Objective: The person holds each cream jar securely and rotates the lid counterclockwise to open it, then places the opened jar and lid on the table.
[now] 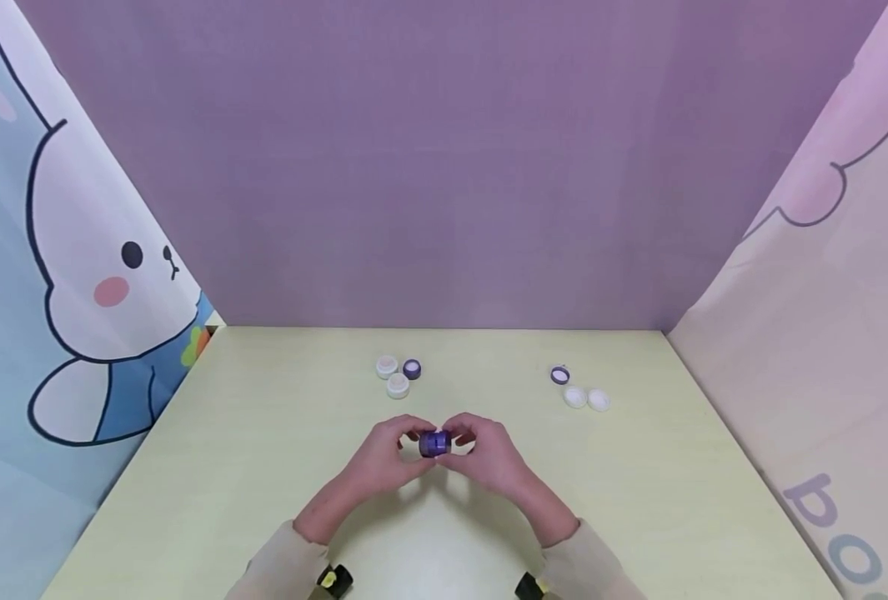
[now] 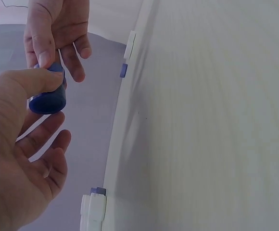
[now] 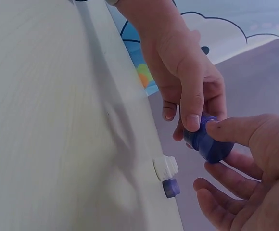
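Above the table, both hands hold a small purple jar [image 1: 434, 443] on its side between them. My left hand [image 1: 385, 457] pinches the jar's left end between thumb and fingers. The right hand [image 1: 491, 454] pinches the right end the same way. In the right wrist view, the jar [image 3: 214, 149] shows a narrower band between its two halves, with both thumbs on top. From the left wrist, the dark flat end of the jar [image 2: 48, 102] shows below the left thumb. I cannot tell which half is the lid.
Two white threaded jars [image 1: 398, 385] and a small purple jar [image 1: 412, 369] stand together beyond the left hand. Farther right lie a purple ring-shaped lid [image 1: 559, 375] and two white lids [image 1: 574, 397]. A purple wall [image 1: 444, 167] rises behind the pale table [image 1: 211, 467].
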Action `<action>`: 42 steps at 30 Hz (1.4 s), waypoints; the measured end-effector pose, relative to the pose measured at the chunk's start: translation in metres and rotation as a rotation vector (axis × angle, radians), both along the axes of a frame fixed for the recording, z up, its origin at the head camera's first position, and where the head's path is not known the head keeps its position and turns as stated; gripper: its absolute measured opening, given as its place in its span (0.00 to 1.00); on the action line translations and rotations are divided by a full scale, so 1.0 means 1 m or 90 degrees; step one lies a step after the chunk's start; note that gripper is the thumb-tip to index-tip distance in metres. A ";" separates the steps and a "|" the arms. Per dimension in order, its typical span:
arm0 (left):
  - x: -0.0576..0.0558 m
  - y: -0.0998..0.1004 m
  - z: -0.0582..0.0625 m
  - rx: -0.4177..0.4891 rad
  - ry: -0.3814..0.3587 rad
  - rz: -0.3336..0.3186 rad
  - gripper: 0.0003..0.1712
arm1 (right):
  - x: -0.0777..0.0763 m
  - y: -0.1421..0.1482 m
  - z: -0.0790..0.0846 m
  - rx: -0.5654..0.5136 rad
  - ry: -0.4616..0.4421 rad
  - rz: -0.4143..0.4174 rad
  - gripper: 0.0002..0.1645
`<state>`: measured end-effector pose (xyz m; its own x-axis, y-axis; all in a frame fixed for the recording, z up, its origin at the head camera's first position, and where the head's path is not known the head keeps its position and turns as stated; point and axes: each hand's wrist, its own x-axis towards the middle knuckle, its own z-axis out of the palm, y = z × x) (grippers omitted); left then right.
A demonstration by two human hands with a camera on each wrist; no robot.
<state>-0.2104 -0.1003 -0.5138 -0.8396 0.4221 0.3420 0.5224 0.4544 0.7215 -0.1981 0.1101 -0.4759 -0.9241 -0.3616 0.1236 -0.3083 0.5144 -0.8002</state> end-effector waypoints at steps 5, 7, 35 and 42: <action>-0.002 -0.002 -0.001 0.016 -0.021 -0.011 0.22 | -0.001 0.004 -0.001 0.004 0.004 0.001 0.19; -0.003 -0.003 -0.002 0.025 -0.041 -0.016 0.22 | -0.001 0.006 -0.001 0.004 0.002 0.000 0.19; 0.007 -0.030 -0.005 -0.008 -0.044 0.053 0.22 | -0.007 0.058 -0.010 0.040 -0.029 -0.133 0.22; 0.007 -0.033 -0.008 -0.004 -0.069 0.062 0.22 | -0.013 0.077 -0.014 0.081 -0.002 -0.172 0.21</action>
